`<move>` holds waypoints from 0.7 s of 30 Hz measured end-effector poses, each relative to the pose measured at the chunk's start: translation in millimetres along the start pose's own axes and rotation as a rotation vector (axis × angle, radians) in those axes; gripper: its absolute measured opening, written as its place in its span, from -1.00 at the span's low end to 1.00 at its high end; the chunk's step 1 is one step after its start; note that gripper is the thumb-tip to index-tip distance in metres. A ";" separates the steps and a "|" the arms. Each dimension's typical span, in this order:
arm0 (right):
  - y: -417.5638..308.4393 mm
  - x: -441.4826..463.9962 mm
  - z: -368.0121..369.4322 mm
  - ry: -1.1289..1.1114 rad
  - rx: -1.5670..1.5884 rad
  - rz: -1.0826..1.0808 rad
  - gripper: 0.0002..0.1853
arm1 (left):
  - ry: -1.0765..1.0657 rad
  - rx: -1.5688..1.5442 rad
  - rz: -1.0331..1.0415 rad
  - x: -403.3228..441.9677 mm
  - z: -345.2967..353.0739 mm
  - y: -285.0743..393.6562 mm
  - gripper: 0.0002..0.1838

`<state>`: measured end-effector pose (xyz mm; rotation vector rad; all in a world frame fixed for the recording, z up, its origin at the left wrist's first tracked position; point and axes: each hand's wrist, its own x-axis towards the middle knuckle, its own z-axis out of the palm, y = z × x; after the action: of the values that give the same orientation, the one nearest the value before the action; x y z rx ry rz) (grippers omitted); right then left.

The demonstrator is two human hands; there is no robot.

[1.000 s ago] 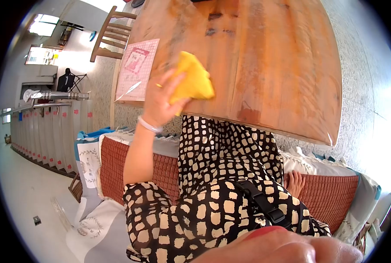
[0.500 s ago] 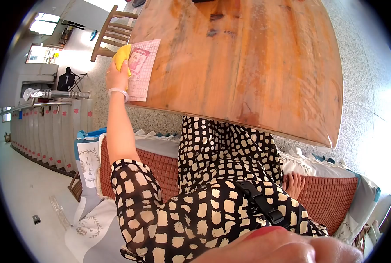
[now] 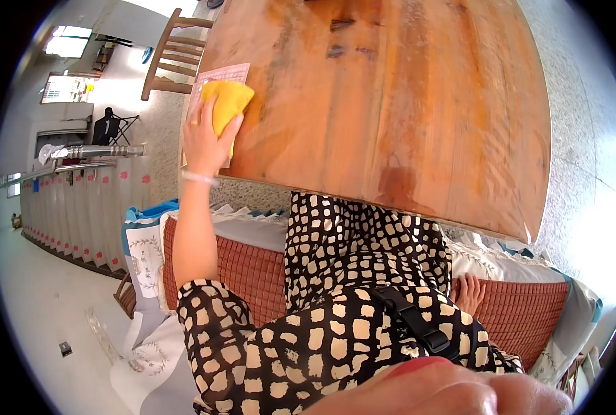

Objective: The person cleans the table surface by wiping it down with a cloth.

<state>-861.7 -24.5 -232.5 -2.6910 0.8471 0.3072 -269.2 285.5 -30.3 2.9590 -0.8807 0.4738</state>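
My left hand (image 3: 210, 142) is closed on a folded yellow cloth (image 3: 226, 102), pressing it down near the left edge of the wooden table (image 3: 391, 104). Under the cloth lies a pink-and-white gridded sheet (image 3: 235, 72), of which mostly the far part shows. Hand and cloth cover the rest. A pale bracelet circles my left wrist. My right hand (image 3: 468, 294) rests beside my hip on the reddish-brown woven seat mat (image 3: 522, 308), with its fingers stretched out and nothing visible in them.
Beyond the table's left edge stands a wooden chair (image 3: 173, 59). Farther left are a metal railing (image 3: 94, 150) and a folding stool (image 3: 111, 129). A blue object (image 3: 152, 209) sits by the end of my seat. Dark marks (image 3: 339, 25) show on the tabletop.
My left hand has moved the yellow cloth rightward from the table's left edge across the gridded sheet. It now hides the pink printed patch. My right hand stays put.
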 end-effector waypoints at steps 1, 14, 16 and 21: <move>-0.7 0.4 -1.1 -0.006 0.002 0.003 -0.54 | -0.002 0.036 -0.010 14.2 4.2 0.1 -0.31; -2.8 2.1 -4.0 0.015 -0.009 -0.015 -0.54 | -0.236 -0.038 -0.420 160.9 51.5 0.0 0.07; -3.1 2.4 -3.9 0.025 -0.003 -0.012 -0.54 | -0.244 -0.009 -0.333 151.8 46.7 11.4 0.05; 3.7 0.9 5.4 0.039 0.019 -0.035 -0.54 | -0.270 0.087 -0.147 121.9 22.6 89.3 0.02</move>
<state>-863.7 -26.0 -238.5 -2.6995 0.8093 0.2382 -213.8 143.3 -22.3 3.1893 -0.6650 0.1111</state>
